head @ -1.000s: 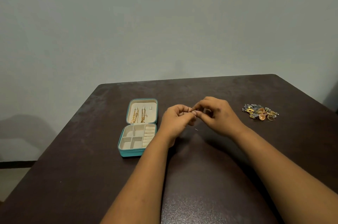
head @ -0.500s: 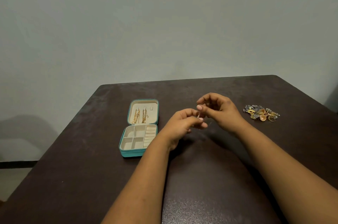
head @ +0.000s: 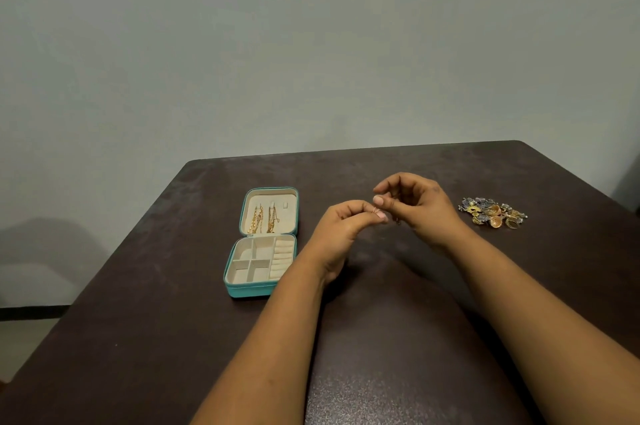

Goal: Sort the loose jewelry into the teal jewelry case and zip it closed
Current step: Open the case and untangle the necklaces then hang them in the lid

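Observation:
The teal jewelry case (head: 248, 291) lies open on the left of the dark table, cream compartments toward me. Two gold chains (head: 263, 218) hang in its raised lid. A heap of loose jewelry (head: 493, 212), gold and grey-blue pieces, sits to the right. My left hand (head: 341, 230) and my right hand (head: 415, 206) are held together above the table between case and heap. The left fingertips pinch a tiny gold piece (head: 374, 211), perhaps a ring. The right fingers are curled close to it, with a thin dark bit (head: 398, 222) dangling below them.
The dark table (head: 381, 338) stands against a plain grey-green wall. Its left edge runs diagonally down from the far left corner; floor shows beyond it at the lower left.
Both hands have lifted slightly and drawn a little apart; the right hand rose and opened its curl, while the left keeps pinching the small gold piece.

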